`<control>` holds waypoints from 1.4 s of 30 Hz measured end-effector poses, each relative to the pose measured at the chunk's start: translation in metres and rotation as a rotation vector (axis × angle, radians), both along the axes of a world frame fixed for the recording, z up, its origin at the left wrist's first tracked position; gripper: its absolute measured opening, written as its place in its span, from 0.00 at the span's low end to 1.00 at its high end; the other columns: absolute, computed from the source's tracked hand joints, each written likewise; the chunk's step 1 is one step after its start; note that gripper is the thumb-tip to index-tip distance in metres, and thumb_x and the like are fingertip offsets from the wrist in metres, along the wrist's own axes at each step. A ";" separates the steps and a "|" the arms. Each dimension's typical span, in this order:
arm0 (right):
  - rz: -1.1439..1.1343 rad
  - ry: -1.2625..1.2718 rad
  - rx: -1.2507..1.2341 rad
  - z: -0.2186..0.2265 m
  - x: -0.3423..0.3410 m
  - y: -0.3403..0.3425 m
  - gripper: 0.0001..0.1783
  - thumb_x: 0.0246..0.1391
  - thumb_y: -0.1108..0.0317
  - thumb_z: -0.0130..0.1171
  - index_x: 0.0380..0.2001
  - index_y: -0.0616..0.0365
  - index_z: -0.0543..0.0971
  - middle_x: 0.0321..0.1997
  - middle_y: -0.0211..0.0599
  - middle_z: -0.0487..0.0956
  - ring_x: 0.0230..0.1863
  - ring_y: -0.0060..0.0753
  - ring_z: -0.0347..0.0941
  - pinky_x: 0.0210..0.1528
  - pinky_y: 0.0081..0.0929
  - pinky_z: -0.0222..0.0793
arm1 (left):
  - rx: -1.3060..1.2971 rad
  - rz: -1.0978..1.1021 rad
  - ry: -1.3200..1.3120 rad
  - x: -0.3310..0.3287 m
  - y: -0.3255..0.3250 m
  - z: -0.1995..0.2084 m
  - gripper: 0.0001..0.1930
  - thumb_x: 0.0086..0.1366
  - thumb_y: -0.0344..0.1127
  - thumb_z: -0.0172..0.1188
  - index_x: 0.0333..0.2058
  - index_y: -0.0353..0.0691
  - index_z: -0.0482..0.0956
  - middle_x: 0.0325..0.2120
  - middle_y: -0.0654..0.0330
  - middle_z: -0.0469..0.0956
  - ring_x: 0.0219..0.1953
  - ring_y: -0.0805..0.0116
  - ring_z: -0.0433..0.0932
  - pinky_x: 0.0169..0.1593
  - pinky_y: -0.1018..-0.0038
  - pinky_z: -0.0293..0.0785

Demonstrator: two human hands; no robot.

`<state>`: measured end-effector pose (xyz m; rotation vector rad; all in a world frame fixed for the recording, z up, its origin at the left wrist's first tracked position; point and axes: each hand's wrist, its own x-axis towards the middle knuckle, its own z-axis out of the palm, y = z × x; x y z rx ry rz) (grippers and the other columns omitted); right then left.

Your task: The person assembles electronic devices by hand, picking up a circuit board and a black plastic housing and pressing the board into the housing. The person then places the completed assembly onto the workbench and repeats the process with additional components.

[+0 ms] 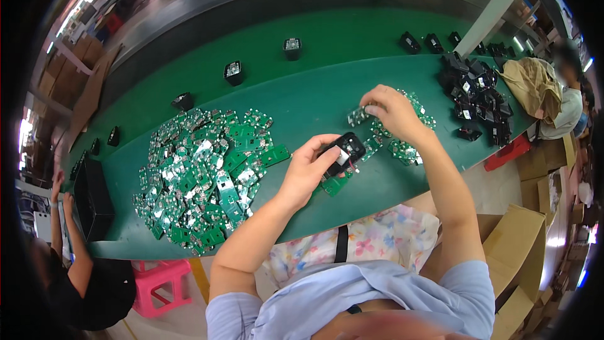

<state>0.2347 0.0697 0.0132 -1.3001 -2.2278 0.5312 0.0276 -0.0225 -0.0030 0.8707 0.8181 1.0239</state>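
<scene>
My left hand [308, 167] grips a black plastic housing [347, 151], tilted, with a white part and a thin reddish lead showing on it. Up and to the right, my right hand [393, 112] pinches a small circuit board [358, 116] between thumb and fingers. Beneath that hand lies a small pile of green circuit boards [402, 148], partly covered by the hand and wrist. A green board [335, 184] rests on the table just below the housing. Left of my left hand spreads a large heap of green circuit boards [195, 170].
Black housings [475, 97] are heaped at the right of the green table [302, 104]. Beyond it, several black housings, one of them here [291, 49], stand on a green belt [343, 38]. A black bin [94, 198] is at the left. Co-workers sit at both ends.
</scene>
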 end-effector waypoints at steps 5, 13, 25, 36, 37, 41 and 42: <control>0.251 0.050 -0.031 0.024 -0.016 -0.031 0.06 0.45 0.75 0.57 0.30 0.56 0.78 0.29 0.32 0.72 0.37 0.31 0.67 0.38 0.27 0.64 | 0.281 0.027 0.138 0.001 -0.001 -0.008 0.11 0.60 0.29 0.53 0.42 0.34 0.73 0.43 0.62 0.67 0.39 0.75 0.71 0.41 0.79 0.70; 0.053 0.692 -0.444 0.004 -0.025 -0.055 0.15 0.52 0.70 0.55 0.44 0.60 0.71 0.33 0.26 0.73 0.35 0.17 0.67 0.34 0.16 0.64 | -0.035 -0.090 -0.059 0.000 0.000 0.005 0.13 0.62 0.29 0.50 0.45 0.30 0.70 0.36 0.59 0.73 0.33 0.72 0.75 0.32 0.76 0.76; -0.244 1.055 -0.340 -0.042 -0.043 -0.081 0.18 0.54 0.77 0.50 0.49 0.60 0.69 0.34 0.28 0.73 0.29 0.15 0.69 0.28 0.13 0.66 | -0.089 0.019 -0.082 0.003 0.000 0.001 0.12 0.63 0.30 0.49 0.44 0.31 0.69 0.34 0.57 0.75 0.32 0.69 0.77 0.32 0.77 0.77; -0.046 0.680 0.069 -0.001 -0.036 -0.118 0.14 0.49 0.76 0.56 0.42 0.63 0.76 0.34 0.36 0.70 0.32 0.24 0.67 0.34 0.18 0.64 | -0.191 0.032 -0.091 -0.001 0.001 -0.006 0.13 0.63 0.33 0.49 0.44 0.33 0.68 0.34 0.58 0.75 0.32 0.71 0.77 0.32 0.78 0.76; -0.046 0.682 0.067 -0.001 -0.037 -0.119 0.14 0.49 0.76 0.56 0.42 0.63 0.76 0.34 0.36 0.70 0.32 0.24 0.67 0.34 0.18 0.64 | -0.185 0.039 -0.096 -0.001 0.002 -0.007 0.13 0.63 0.33 0.49 0.44 0.33 0.69 0.34 0.59 0.75 0.32 0.72 0.76 0.32 0.78 0.76; -0.013 0.818 -0.080 0.000 -0.043 -0.123 0.17 0.50 0.79 0.54 0.46 0.64 0.71 0.33 0.34 0.69 0.33 0.22 0.67 0.35 0.17 0.64 | -0.212 0.067 -0.069 0.001 0.004 -0.003 0.12 0.63 0.32 0.49 0.42 0.32 0.69 0.33 0.59 0.74 0.30 0.72 0.76 0.31 0.79 0.78; -0.020 0.926 -0.182 0.000 -0.044 -0.123 0.19 0.51 0.80 0.53 0.48 0.64 0.69 0.33 0.34 0.69 0.32 0.22 0.67 0.35 0.17 0.65 | -0.213 0.065 -0.068 0.002 0.003 -0.003 0.12 0.63 0.32 0.49 0.42 0.32 0.69 0.33 0.59 0.74 0.30 0.72 0.76 0.31 0.79 0.78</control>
